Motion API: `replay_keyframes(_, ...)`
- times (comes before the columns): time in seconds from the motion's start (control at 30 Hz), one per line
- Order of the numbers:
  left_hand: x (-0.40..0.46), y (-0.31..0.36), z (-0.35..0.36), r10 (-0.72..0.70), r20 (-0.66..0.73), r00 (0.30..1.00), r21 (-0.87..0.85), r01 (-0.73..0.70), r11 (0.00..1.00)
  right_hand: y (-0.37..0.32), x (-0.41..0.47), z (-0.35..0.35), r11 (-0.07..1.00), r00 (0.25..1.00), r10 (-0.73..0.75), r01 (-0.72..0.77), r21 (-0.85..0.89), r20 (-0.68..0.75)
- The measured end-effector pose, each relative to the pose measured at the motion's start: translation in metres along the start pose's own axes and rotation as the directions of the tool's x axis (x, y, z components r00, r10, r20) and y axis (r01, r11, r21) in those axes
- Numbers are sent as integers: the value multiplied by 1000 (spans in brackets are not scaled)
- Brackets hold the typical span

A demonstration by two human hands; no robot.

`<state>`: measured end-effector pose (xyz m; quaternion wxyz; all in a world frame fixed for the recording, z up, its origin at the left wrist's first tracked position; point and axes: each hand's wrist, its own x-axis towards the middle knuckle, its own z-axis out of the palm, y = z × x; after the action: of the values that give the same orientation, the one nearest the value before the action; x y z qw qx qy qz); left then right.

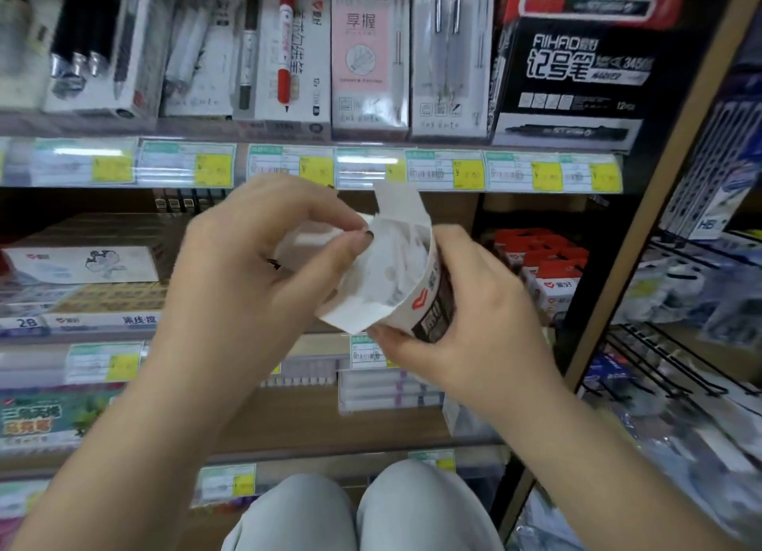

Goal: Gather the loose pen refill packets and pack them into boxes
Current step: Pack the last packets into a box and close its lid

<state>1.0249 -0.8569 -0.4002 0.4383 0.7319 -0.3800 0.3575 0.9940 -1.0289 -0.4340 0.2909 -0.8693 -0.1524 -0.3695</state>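
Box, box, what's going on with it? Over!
Right hand grips open box. Left hand pinches clear packets at its mouth. Flap up, nothing blocking.

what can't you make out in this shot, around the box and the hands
Head view only:
- Contents of the open box: white, blurred; packets cannot be counted.
- Left hand grip: fingertips hide what they pinch at the box mouth.
- Box print: mostly covered by the right hand.
- Shelf price tags: too blurred to read.
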Motion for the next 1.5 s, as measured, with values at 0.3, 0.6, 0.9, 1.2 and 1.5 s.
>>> replay_keyframes(0.3, 4, 10, 23, -399, 381, 834, 286, 304, 909, 10, -47, 46, 963, 965, 254, -258, -74, -65)
replay_keyframes(0.6, -2, 3, 51, -534, 399, 745, 460, 340, 820, 17, -59, 60, 911, 929, 369, -369, -186, -36)
replay_keyframes(0.9, 3, -6, 53, -514, 435, 739, 414, 343, 843, 34, -46, 50, 818, 829, 470, -538, 203, 305)
replay_keyframes(1.2, 13, -16, 58, -536, 491, 687, 459, 319, 829, 54, -39, 48, 636, 759, 397, -633, 441, 516)
replay_keyframes(1.5, 42, -29, 51, -611, 643, 462, 521, 320, 791, 53, -39, 62, 677, 779, 399, -606, 418, 484)
